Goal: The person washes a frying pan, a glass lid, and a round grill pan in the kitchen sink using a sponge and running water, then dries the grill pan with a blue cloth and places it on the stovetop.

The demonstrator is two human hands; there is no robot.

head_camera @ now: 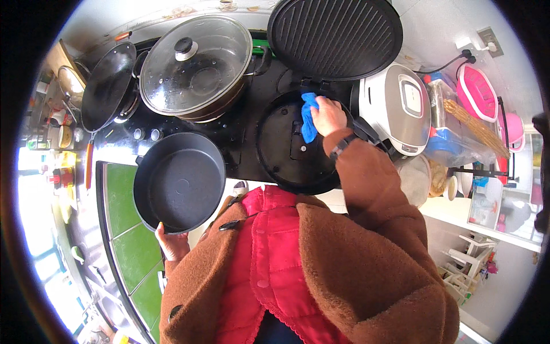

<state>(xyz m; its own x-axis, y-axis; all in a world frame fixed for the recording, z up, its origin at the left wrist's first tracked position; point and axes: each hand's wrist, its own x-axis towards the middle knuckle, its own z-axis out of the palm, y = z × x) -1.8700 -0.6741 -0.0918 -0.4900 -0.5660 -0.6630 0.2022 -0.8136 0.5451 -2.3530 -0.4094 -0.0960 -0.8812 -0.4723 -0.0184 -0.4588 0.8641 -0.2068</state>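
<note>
At the lower left, my left hand point(172, 244) grips the near rim of a deep black pan point(182, 185), with the thumb over its edge; the inside of the pan holds nothing. My right hand point(330, 116) is closed on a blue cloth point(308, 118) over the round black base of an electric griddle point(279, 161). The cloth hangs between the fingers and the base; whether it touches the surface I cannot tell. Behind the base, the ribbed lid point(335, 36) of the griddle stands raised. Part of the base is hidden under my right hand and sleeve.
A large pot with a glass lid point(195, 69) sits on the black stove point(234, 124); a wok point(107, 86) leans left of it. A white rice cooker point(389, 109) stands right of the griddle. Further right are a pink basket point(477, 92), a straw whisk point(475, 124) and a wall socket point(490, 41) with cords.
</note>
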